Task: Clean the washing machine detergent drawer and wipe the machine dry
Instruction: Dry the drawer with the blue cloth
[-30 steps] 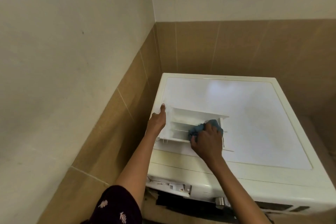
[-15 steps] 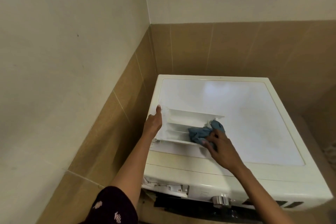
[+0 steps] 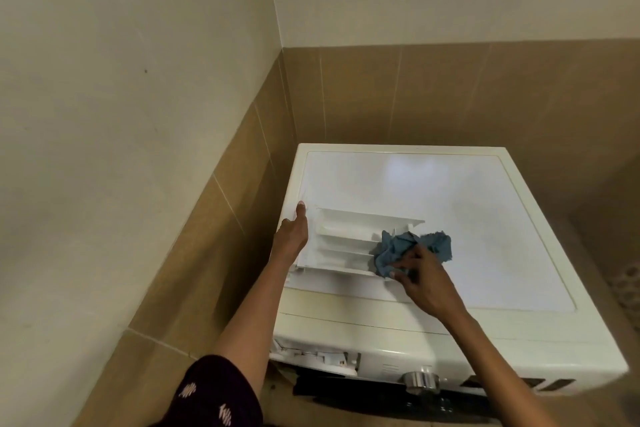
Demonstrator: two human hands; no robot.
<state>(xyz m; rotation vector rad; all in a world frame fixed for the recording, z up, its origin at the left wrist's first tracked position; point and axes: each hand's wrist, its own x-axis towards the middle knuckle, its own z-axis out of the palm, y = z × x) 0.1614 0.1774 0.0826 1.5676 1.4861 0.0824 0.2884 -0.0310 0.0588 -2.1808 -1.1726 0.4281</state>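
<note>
Lying on the flat white top of the washing machine, near its front left corner, the detergent drawer shows its open compartments to the camera, with the long dividing ribs running left to right. The left hand rests against the drawer's left end, one digit stretched straight along that end and touching it. Its other fingers are hidden behind the hand, so I cannot tell whether they curl round the drawer or merely brace it. The right hand is at the drawer's right end, with its fingers bent and pinching a crumpled blue cloth. The cloth is bunched against the right-hand compartments, and part of it spills past the drawer's end onto the machine top. The hand is slightly blurred.

At the machine's front edge, below the left forearm, the drawer slot stands open, with bits of white plastic visible inside. A shiny metal knob sits to its right on the control panel. A dark sleeve with small white marks covers the upper left arm. The machine stands in a corner, with brown wall tiles behind and to its left and pale painted wall above them.
</note>
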